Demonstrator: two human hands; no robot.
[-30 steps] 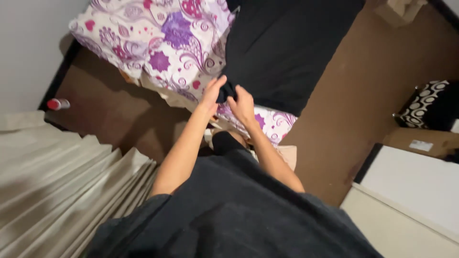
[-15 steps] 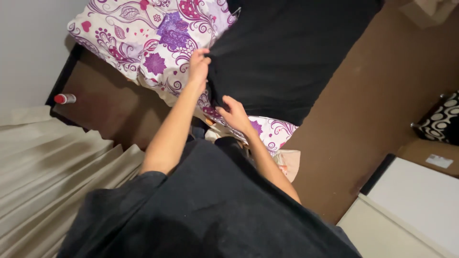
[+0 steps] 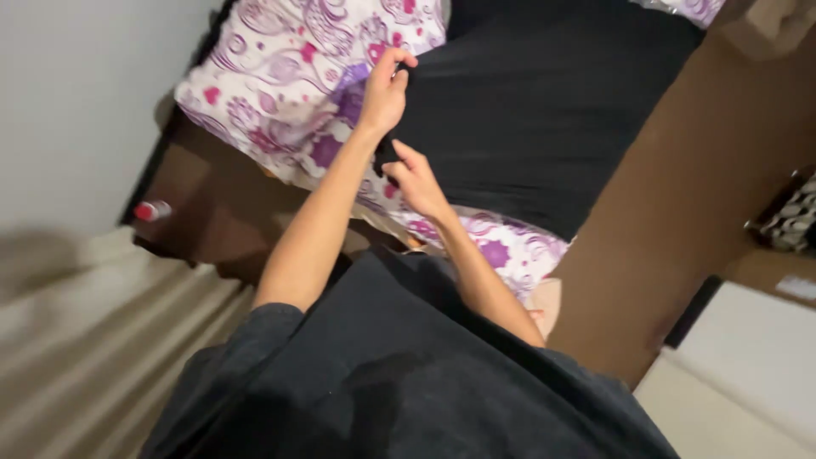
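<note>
A large black cloth [image 3: 544,110] lies spread over a white bedcover with purple and pink flowers [image 3: 289,76]. My left hand [image 3: 384,92] reaches out along the cloth's left edge and pinches it between thumb and fingers. My right hand [image 3: 415,180] is closer to me, at the cloth's near left corner, fingers curled on the black fabric. Both forearms are bare. My dark grey shirt [image 3: 399,374] fills the bottom of the view.
A small red-and-white bottle [image 3: 153,210] lies on the brown floor [image 3: 212,204] by the grey wall. Beige pleated curtain fabric [image 3: 102,340] is at lower left. Brown floor [image 3: 680,187], a white cabinet [image 3: 756,340] and a black-and-white patterned object [image 3: 795,221] are on the right.
My left hand slid further out along the black cloth's edge while the right stayed at the near corner. The camera turned, shifting the bed rightward in view.
</note>
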